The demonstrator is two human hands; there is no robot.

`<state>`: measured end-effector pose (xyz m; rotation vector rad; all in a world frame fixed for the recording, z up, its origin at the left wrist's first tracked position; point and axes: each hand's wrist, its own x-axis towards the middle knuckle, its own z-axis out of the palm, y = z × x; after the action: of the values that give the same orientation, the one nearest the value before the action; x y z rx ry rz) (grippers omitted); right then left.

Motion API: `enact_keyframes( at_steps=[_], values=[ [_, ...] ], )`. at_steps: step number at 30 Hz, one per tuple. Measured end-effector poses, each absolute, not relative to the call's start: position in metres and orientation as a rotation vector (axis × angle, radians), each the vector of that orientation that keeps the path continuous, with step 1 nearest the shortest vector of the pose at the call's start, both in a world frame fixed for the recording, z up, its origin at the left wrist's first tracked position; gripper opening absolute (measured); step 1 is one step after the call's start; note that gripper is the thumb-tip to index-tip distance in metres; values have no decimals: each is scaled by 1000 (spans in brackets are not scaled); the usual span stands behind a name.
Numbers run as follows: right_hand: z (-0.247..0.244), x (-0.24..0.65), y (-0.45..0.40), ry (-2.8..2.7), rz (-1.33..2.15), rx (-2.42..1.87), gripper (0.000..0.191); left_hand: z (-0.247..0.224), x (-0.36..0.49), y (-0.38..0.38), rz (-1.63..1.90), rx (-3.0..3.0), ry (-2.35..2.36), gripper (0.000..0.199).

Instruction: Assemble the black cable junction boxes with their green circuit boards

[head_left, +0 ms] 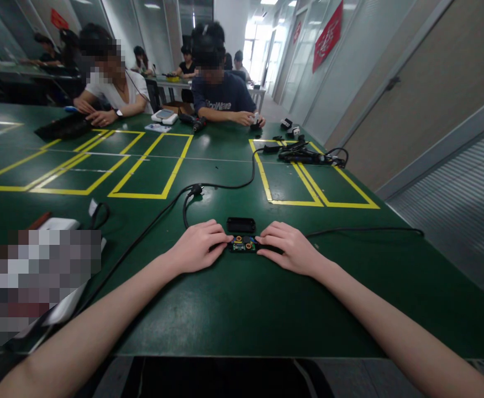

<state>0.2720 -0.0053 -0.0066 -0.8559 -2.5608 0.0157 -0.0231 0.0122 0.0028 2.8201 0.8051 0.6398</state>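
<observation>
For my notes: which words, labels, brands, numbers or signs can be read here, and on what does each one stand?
"Ware": end of the word on the dark blue shirt; its first letters are unclear.
Large red banner, right wall: characters too slanted and blurred to read.
Small red sign beyond it: too blurred to read.
Red banner, far left: too blurred to read.
Circuit board: any markings too small to read.

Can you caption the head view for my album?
Left hand and right hand hold either end of an open circuit box on a green table, black cover just beyond.
</observation>
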Motion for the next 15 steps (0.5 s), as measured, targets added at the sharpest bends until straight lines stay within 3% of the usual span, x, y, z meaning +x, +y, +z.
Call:
enact_keyframes(
  at_steps=[11, 15],
  values=[
    [-6, 267, -6, -2531, -91, -838, 23, 1, -20, 10, 597, 2921, 962, 21],
    [-8, 266, -5, -2452, -114, -911, 28, -2, -16, 7, 726, 2892, 972, 29]
  ],
)
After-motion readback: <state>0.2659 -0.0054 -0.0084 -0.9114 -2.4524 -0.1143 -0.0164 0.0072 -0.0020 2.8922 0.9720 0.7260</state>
